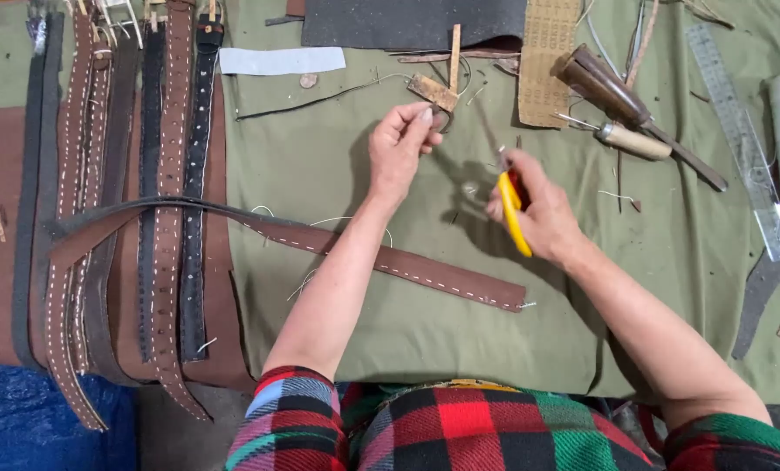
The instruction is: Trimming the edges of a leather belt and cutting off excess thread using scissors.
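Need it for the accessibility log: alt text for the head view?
Over a green cloth, the right hand grips yellow-handled snips while the left hand pinches something small. A stitched brown belt lies across; more belts lie left.

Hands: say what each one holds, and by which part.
Right hand: yellow-handled snips, gripped by the handles. Left hand: fingertips pinched together; what they hold cannot be told.

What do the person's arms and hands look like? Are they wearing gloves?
No gloves. Both the left hand and the right hand are bare, and so are the forearms. Short plaid sleeves in red, green, blue and black end near the elbows.
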